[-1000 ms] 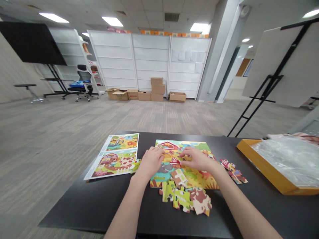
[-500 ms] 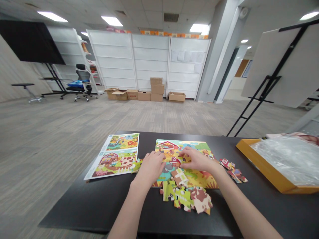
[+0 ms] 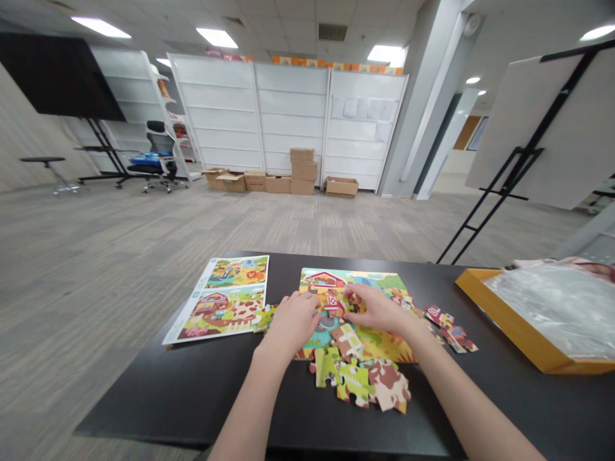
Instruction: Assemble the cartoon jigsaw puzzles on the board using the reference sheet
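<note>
yellow tray aside, loose pieces partly over the puzzle, left fingers and right fingers curled, hold unclear

**Two bare hands, converging**

On my feed, the left forearm and right forearm slant inward. The left hand is palm-down, fingers curled; the right hand sits side-on, thumb apart from bent fingers.

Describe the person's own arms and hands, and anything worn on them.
The left hand and right hand are bare, without gloves. No watch or bracelet shows at either wrist. The left forearm and right forearm have no visible sleeves, cables or markings; finer detail is too small to tell.
</note>
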The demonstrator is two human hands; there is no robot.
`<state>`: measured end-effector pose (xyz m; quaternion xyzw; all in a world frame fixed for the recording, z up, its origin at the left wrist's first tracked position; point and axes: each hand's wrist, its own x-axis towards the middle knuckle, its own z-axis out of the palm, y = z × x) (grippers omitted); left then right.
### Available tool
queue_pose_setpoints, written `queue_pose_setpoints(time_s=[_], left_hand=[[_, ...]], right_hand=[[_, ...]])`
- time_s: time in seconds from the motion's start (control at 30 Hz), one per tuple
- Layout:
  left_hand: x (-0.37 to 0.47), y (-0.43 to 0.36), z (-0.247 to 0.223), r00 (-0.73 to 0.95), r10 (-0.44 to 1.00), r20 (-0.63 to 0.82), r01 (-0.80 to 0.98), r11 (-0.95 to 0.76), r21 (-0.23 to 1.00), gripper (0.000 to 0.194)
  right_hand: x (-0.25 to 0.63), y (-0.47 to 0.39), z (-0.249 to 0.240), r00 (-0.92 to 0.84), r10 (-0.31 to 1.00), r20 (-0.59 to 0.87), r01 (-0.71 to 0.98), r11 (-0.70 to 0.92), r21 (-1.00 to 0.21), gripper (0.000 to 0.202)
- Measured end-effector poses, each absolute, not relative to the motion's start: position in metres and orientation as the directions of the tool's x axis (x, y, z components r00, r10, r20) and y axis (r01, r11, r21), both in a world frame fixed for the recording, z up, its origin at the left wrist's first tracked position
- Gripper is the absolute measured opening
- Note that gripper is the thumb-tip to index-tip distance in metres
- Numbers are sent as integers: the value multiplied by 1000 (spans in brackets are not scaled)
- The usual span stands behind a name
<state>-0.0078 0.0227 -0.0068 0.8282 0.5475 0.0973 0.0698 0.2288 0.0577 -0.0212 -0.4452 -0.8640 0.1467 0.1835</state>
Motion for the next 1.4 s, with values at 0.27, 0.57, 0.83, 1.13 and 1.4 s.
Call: queue_pose_setpoints(time_s=[0.27,0.57,0.83,1.13,1.4], left_hand=[[-9,23,-3,346,935,76,916,-354,191,20],[-10,24,-2,328,942,70,928,-335,163,23],[-10,23,-3,309,947,85,941,-317,114,18],[-9,23,-6,272,957,102,953,-283,110,17],[-8,23,-6,259,960,109,951,-273,148,18]], right_hand=[[221,57,-30,-581,771,260,654,632,-415,40],[217,56,-32,-580,759,297,635,649,-418,40],[217,55,-33,-595,737,322,639,676,-366,38],[216,52,-28,-610,738,289,661,675,-328,35],[246,63,-16,-502,826,255,793,557,-246,33]])
